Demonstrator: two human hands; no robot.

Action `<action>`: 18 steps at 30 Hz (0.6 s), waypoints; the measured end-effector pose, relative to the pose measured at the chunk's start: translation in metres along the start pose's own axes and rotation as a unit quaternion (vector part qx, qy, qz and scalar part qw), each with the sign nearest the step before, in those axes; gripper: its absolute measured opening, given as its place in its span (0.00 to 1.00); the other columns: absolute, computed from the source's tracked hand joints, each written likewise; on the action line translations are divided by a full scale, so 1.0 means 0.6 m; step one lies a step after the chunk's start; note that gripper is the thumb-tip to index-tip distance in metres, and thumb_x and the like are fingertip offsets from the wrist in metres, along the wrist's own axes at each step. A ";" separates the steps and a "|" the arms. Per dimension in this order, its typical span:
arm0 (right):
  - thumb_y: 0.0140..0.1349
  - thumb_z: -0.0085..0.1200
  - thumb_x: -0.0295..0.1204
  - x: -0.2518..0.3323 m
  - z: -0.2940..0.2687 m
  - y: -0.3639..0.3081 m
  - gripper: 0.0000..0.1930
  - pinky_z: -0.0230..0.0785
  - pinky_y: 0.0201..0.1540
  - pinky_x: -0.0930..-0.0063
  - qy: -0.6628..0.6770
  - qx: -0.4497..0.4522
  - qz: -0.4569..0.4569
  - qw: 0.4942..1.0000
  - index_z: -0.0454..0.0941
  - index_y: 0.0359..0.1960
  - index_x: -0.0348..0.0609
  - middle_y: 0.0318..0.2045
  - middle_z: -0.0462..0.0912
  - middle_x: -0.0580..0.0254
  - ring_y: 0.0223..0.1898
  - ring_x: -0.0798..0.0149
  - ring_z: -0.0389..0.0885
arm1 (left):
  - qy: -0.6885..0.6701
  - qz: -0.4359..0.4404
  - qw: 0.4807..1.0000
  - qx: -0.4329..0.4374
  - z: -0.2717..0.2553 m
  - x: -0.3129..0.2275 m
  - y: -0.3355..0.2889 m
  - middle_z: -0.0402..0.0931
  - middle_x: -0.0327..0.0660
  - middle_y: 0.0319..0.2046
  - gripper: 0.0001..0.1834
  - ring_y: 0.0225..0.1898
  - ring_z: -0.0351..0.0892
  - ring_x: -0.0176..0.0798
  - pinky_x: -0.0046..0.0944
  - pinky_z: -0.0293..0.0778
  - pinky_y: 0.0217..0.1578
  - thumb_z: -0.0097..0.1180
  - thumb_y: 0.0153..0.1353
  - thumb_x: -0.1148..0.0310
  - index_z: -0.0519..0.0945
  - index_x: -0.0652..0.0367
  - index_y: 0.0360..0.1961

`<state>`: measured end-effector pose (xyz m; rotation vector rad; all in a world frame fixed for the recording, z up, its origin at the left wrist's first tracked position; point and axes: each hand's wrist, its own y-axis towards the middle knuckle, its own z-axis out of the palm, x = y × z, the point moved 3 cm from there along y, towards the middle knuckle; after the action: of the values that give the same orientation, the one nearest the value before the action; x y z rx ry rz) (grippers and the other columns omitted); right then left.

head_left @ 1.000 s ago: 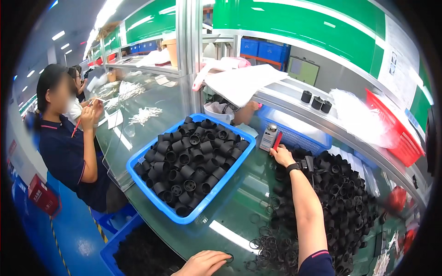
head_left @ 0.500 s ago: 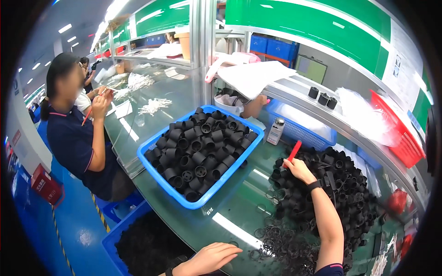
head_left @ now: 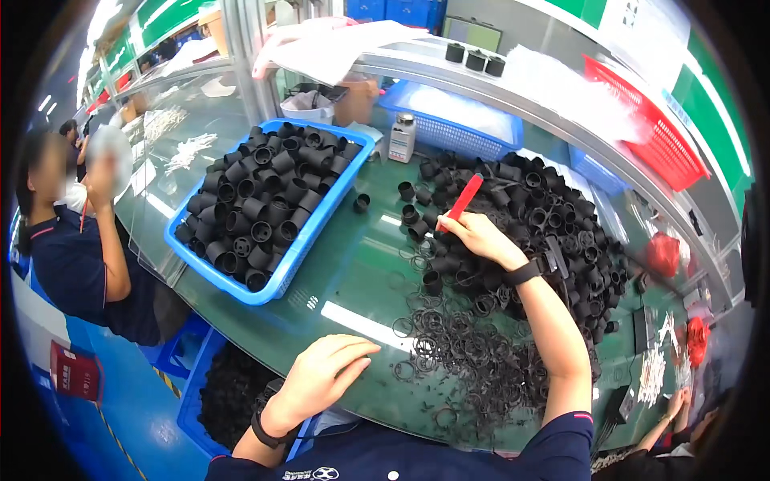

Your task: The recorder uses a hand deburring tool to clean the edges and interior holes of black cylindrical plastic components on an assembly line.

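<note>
My right hand (head_left: 485, 240) grips a flat red stick-like tool (head_left: 465, 199); its working end is hidden. It is over the left side of a big heap of black cylindrical plastic cups (head_left: 553, 210). Thin black rings and scraps (head_left: 457, 341) are spread in front of the heap. My left hand (head_left: 327, 375) is held above the table's near edge, fingers stretched out and nothing in it. Left of the heap, a blue plastic basket (head_left: 318, 228) is piled with similar black cups. One loose cup (head_left: 362, 203) lies between basket and heap.
Behind the basket stands a bottle with a metal top (head_left: 402, 138). A blue crate (head_left: 191, 393) with black pieces sits below the table's left edge. A co-worker (head_left: 72, 256) is at the left; another person's hand (head_left: 675, 407) shows at lower right. A red basket (head_left: 654, 132) rests on the shelf.
The view has swung right, so the scene sits further left. My left hand has come forward and risen, its thumb now apart from the fingers. My right hand still holds the red tool.
</note>
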<state>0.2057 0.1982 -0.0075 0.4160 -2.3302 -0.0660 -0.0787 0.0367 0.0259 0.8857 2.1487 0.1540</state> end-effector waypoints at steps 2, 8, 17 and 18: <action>0.60 0.42 0.40 0.009 -0.003 -0.029 0.17 0.66 0.37 0.71 0.001 0.006 0.007 1.000 0.75 0.32 0.36 0.28 0.78 0.51 0.32 0.57 0.77 | -0.036 -0.016 0.999 0.014 0.008 -0.002 -0.005 0.76 0.41 0.33 0.11 0.37 0.74 0.42 0.35 0.70 0.38 0.54 0.48 0.76 0.77 0.59 0.35; 0.62 0.40 0.35 0.053 0.000 -0.107 0.14 0.64 0.43 0.76 0.061 0.021 0.015 0.998 0.74 0.35 0.37 0.33 0.77 0.60 0.37 0.67 0.75 | -0.073 -0.043 0.995 0.045 0.031 0.007 -0.027 0.76 0.42 0.33 0.10 0.37 0.74 0.42 0.35 0.70 0.39 0.54 0.48 0.77 0.77 0.60 0.35; 0.60 0.43 0.35 0.077 -0.009 -0.157 0.13 0.64 0.43 0.76 0.092 0.036 0.064 0.993 0.74 0.35 0.37 0.32 0.78 0.58 0.37 0.66 0.76 | -0.073 -0.008 0.995 0.066 0.044 -0.006 -0.014 0.76 0.42 0.33 0.10 0.36 0.75 0.43 0.36 0.71 0.38 0.54 0.48 0.77 0.77 0.60 0.35; 0.60 0.43 0.35 0.076 -0.012 -0.150 0.13 0.64 0.43 0.76 0.091 0.036 0.064 0.993 0.74 0.35 0.37 0.32 0.78 0.58 0.37 0.66 0.76 | -0.073 -0.008 0.995 0.065 0.044 -0.004 -0.015 0.76 0.42 0.33 0.10 0.36 0.75 0.43 0.36 0.71 0.38 0.54 0.48 0.77 0.77 0.60 0.35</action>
<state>0.2050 0.0994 0.0133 0.2944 -2.1769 0.1135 -0.0641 0.0240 0.0061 0.9237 2.0463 -0.0578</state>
